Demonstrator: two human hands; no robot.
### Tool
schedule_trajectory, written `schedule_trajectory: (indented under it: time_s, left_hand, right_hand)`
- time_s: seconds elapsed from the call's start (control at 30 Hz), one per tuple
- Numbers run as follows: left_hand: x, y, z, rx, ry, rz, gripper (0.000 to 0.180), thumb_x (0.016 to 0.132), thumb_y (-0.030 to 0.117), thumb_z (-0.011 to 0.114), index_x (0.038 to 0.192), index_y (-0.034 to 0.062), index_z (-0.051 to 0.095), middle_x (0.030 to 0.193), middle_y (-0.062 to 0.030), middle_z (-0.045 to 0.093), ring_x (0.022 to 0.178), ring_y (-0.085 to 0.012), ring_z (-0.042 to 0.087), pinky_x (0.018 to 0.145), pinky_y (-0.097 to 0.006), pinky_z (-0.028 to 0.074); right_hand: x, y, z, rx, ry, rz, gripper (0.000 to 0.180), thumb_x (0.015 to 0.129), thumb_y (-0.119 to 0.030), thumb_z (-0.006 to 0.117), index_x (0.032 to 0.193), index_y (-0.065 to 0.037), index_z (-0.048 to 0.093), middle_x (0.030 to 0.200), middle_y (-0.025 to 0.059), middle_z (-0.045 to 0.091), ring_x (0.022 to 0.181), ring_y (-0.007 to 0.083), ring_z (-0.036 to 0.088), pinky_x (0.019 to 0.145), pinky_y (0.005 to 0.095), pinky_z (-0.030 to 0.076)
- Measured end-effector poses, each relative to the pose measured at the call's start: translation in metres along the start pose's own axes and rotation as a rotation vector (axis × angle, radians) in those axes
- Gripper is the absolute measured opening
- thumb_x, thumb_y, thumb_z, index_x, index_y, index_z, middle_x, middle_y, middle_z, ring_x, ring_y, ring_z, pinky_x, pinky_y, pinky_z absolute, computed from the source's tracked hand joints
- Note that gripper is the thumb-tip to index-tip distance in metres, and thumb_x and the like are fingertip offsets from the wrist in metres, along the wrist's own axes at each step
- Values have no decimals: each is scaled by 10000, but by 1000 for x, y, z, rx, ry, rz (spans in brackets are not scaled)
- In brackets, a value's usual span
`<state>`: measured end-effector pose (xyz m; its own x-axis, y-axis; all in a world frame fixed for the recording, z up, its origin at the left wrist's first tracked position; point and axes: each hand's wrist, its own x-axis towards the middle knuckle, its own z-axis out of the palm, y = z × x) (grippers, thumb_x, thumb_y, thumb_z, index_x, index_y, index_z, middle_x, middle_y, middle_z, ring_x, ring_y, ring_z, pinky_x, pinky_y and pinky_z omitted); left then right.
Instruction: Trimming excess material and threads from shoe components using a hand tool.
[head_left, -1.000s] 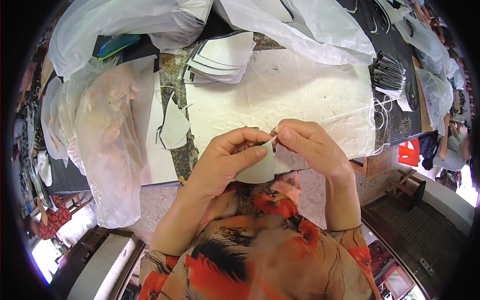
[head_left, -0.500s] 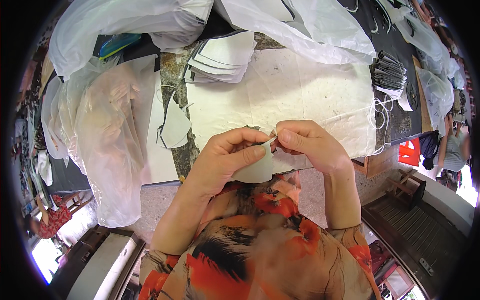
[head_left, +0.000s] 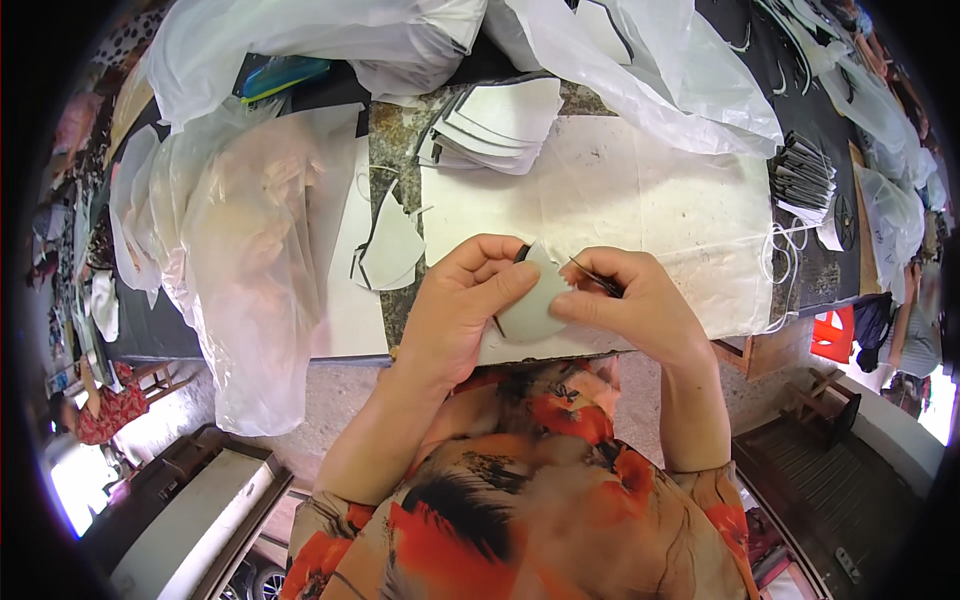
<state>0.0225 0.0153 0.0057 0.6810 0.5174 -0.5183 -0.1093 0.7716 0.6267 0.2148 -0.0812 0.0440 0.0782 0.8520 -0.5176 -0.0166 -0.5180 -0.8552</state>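
Observation:
My left hand [head_left: 478,295] is closed on a pale grey curved piece of material [head_left: 535,300] with a black edge, thumb on its face. The piece is held up over the near edge of the table. At its right side my right hand [head_left: 630,295] is closed on a slim dark tool [head_left: 600,281], mostly hidden by the fingers, so its exact kind is unclear. The right fingertips are against the piece or very close to it. Below the hands lies a creased white sheet [head_left: 660,220].
Beyond the hands a stack of white curved pieces with black edges [head_left: 500,125] lies on the table. Another such piece [head_left: 392,245] is to the left, near a clear plastic bag [head_left: 250,270]. At right are a bundle of dark-edged pieces [head_left: 803,170] and white cord [head_left: 783,255].
The piece has been turned upright, with more of its face showing. My right hand has moved slightly right and lower, and the dark tool now shows in it. The whole view has shifted.

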Motion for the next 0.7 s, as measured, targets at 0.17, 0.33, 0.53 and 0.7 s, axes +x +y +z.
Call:
schedule_trajectory:
  time_s: [0.17,0.33,0.53,0.7]
  left_hand:
    - [-7,16,12,-139,32,-50,311,991,92,681,1280,-6,617,1100,-92,717,925,-125,687,831,-283,558]
    - [-23,4,-11,319,14,-34,289,973,109,701,1226,-27,668,997,-55,742,911,-100,674,830,-251,538]
    - [-51,45,-38,808,202,157,353,944,145,722,1258,-7,667,1026,-79,755,914,-95,680,827,-271,533]
    - [-49,78,-48,1332,423,585,388,919,143,736,1284,26,674,1177,-106,692,1079,-171,644,931,-318,499]
  right_hand:
    - [8,19,1,207,131,-54,199,865,-168,778,858,7,685,728,-73,504,695,25,424,606,231,354]
    - [3,17,7,88,145,-24,173,886,-151,760,879,12,702,770,-46,591,731,45,494,639,233,390]
    - [-8,12,11,102,109,6,137,971,-78,653,997,29,735,892,26,705,863,89,615,778,269,483]
    - [-4,14,20,-39,49,-151,128,968,-66,643,1029,-2,736,926,61,720,876,140,665,796,294,508]
